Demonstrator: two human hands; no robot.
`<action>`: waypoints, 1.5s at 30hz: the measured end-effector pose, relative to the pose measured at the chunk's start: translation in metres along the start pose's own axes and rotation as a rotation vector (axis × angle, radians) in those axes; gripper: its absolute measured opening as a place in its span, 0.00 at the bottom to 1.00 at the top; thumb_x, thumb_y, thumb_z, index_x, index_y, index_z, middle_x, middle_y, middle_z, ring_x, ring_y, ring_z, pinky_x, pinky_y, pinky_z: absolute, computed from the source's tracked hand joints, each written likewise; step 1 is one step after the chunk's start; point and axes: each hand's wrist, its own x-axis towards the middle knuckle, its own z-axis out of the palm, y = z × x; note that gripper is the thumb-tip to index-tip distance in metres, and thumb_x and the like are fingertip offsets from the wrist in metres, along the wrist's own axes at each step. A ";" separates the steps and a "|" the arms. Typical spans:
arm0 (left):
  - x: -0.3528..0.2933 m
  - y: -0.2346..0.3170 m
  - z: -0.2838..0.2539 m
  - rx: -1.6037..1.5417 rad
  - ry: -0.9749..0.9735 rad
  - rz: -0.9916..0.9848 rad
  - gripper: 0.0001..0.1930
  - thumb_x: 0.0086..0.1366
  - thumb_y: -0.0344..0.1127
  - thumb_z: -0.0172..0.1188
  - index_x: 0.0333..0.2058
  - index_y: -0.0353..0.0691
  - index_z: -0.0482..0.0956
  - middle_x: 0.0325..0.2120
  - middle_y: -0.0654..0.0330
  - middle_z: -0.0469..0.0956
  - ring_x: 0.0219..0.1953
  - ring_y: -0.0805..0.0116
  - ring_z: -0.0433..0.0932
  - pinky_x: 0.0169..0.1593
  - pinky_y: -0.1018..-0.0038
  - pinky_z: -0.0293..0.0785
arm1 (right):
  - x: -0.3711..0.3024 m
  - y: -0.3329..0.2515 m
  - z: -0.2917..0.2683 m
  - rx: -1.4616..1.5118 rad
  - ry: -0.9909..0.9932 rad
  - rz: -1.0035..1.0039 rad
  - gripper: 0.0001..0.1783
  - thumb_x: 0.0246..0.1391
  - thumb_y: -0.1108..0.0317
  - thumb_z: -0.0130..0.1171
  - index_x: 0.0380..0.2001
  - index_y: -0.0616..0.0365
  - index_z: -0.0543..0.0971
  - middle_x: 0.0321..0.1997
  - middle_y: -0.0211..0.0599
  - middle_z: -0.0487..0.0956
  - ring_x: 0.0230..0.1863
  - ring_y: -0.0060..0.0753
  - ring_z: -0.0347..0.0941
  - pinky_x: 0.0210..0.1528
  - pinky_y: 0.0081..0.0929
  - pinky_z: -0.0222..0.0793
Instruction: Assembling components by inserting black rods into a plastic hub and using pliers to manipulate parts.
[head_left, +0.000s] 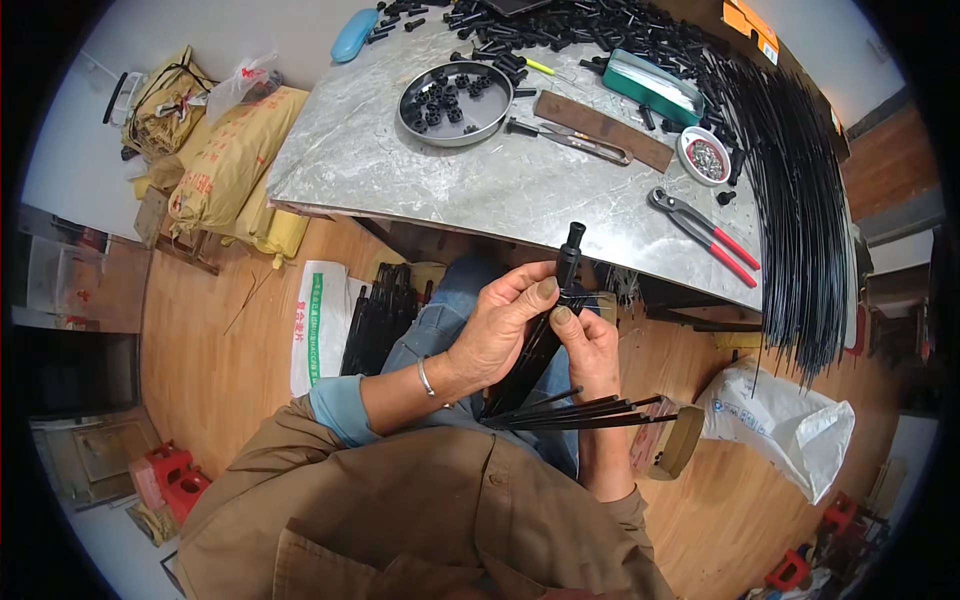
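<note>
In front of my lap, a black tubular plastic fitting [568, 262] stands upright with a narrower collar at its top. Thin black rods [580, 414] run down from it, some fanning out over my right wrist. My left hand [505, 325] is closed round the lower part of the fitting, thumb pressed against it. Just below, my right hand [588, 345] is closed, its thumb and fingers pinching where the rods meet the fitting. The exact joint is hidden behind the thumbs.
On the grey table [350, 150] are a round metal tray [455, 135] of small black parts, scissors [590, 145], red-handled pliers [710, 235], a bowl [703, 156] of small metal pieces, and a green box [655, 88]. Long black rods [795, 220] overhang its right edge. Sacks [240, 160] stand left.
</note>
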 end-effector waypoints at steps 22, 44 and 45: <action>0.011 0.004 -0.004 -0.041 0.120 -0.016 0.16 0.64 0.37 0.59 0.46 0.34 0.73 0.37 0.65 0.76 0.38 0.81 0.72 0.45 0.83 0.69 | 0.012 0.003 0.010 0.019 0.032 0.054 0.13 0.55 0.60 0.61 0.31 0.61 0.79 0.26 0.17 0.72 0.27 0.10 0.59 0.29 0.13 0.55; 0.037 0.058 -0.025 0.453 -0.281 -0.208 0.12 0.65 0.40 0.56 0.39 0.37 0.76 0.34 0.67 0.75 0.39 0.81 0.71 0.45 0.81 0.66 | 0.007 -0.008 0.024 -0.019 -0.081 0.116 0.13 0.55 0.63 0.60 0.32 0.65 0.78 0.26 0.36 0.80 0.28 0.25 0.76 0.34 0.21 0.71; 0.037 0.057 -0.020 0.410 -0.232 -0.197 0.11 0.64 0.41 0.57 0.36 0.38 0.76 0.31 0.68 0.75 0.35 0.82 0.71 0.43 0.82 0.66 | 0.005 -0.008 0.023 0.008 -0.090 0.122 0.13 0.54 0.63 0.60 0.32 0.65 0.78 0.26 0.37 0.80 0.27 0.25 0.76 0.34 0.21 0.72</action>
